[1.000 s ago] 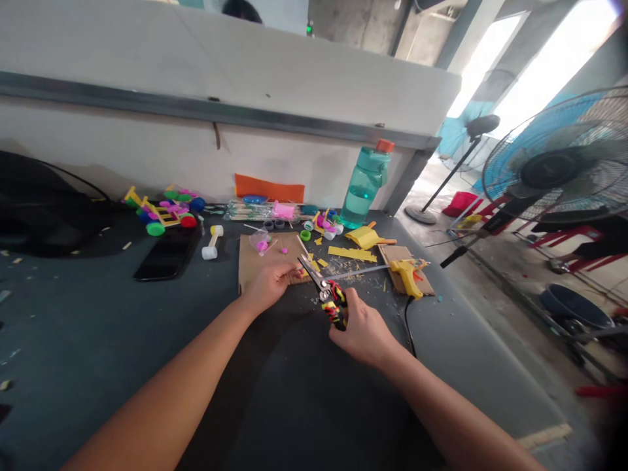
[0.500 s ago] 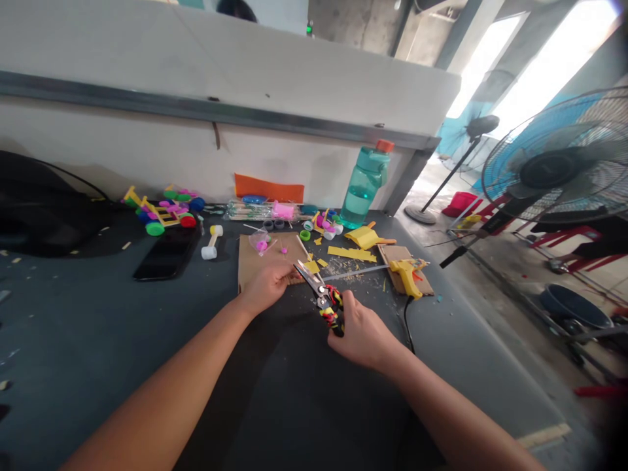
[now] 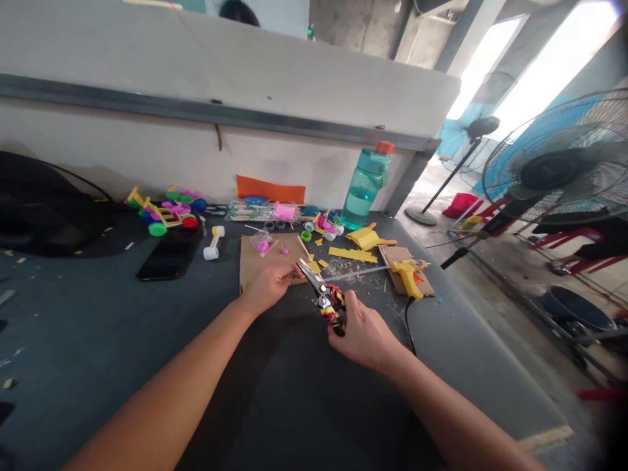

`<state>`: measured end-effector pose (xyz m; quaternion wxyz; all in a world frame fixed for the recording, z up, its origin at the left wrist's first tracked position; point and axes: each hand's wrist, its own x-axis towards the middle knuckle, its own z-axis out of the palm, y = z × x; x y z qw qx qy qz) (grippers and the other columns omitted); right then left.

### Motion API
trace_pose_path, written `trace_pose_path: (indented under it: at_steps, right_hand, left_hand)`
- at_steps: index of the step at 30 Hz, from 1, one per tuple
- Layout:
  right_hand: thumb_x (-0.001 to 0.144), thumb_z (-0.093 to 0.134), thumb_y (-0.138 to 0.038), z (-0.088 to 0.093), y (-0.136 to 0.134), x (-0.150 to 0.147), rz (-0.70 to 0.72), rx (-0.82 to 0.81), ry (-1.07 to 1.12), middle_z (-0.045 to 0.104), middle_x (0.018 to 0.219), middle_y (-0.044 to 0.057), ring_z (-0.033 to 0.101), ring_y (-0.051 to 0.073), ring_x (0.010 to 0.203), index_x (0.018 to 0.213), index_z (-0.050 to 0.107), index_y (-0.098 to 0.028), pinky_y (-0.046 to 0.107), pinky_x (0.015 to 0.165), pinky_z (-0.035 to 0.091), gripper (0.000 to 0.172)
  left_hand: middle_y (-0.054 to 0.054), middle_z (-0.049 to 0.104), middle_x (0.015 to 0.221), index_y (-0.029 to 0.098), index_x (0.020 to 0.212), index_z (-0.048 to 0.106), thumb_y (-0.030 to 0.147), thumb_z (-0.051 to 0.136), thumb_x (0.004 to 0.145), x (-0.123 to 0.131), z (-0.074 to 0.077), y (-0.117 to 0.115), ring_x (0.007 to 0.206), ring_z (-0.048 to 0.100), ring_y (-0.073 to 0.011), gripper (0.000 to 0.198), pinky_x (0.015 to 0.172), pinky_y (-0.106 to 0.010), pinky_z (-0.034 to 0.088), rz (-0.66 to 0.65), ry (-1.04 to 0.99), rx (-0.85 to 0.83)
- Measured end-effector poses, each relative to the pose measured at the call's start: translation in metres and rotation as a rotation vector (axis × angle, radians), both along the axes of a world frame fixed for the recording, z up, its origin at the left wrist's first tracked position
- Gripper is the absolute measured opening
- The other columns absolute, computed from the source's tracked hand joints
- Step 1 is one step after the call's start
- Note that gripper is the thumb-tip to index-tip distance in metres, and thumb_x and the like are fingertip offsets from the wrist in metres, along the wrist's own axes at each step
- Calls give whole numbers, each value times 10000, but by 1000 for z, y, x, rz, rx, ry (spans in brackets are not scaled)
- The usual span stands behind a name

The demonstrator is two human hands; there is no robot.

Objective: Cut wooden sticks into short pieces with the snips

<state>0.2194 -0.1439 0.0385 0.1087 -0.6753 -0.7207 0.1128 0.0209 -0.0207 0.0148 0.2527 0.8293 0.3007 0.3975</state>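
Observation:
My right hand [image 3: 364, 330] is closed round the patterned handles of a pair of scissors [image 3: 321, 296]. Their blades point up and left, close to the fingertips of my left hand [image 3: 267, 286]. Those fingertips are pinched together over the front edge of a brown cardboard sheet [image 3: 255, 261]; whatever small thing they hold is too hard to make out. On the cardboard lie a small clear bag with a pink bit [image 3: 263, 244] and a pink piece [image 3: 285, 251]. Yellow strips [image 3: 352, 254] and scattered scraps lie just beyond the scissors.
A yellow glue gun [image 3: 408, 275] rests on cardboard at the right, its cord trailing forward. Behind stand a teal bottle [image 3: 363, 193] and small coloured parts [image 3: 326, 226]. A phone [image 3: 167, 255], a white axle piece [image 3: 214, 243] and toy cars [image 3: 167, 212] lie left. A fan [image 3: 549, 170] stands beyond the table.
The view has shifted very slightly. Both hands and the scissors keep nearly the same place and pose.

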Motion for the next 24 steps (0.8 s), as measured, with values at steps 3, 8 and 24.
trace_pose_path:
  at_steps: [3,8,24]
  right_hand:
    - [709,514,-396,2,0,-1,-12,16,-14,578,782,39,556,182,635,905,334,-204,265,548,252,328]
    - [698,516,-387,1,0,0,1,3,-6,577,796,42,564,189,653,898,334,-205,267,554,271,326]
    - [681,542,-337,7,-1,1,6,-108,-69,588,732,28,569,187,629,924,368,-189,258,543,272,333]
  left_hand:
    - [-37,684,801,167,840,679,201,548,835,-2,-3,3,774,643,-161,136,695,-263,508,21,15,9]
    - [-61,692,880,175,885,685,238,535,848,-5,-8,7,843,640,-178,166,761,-300,512,0,19,101]
    - [-65,676,830,163,799,656,197,495,863,-4,0,0,819,630,-168,176,742,-294,503,34,73,253]
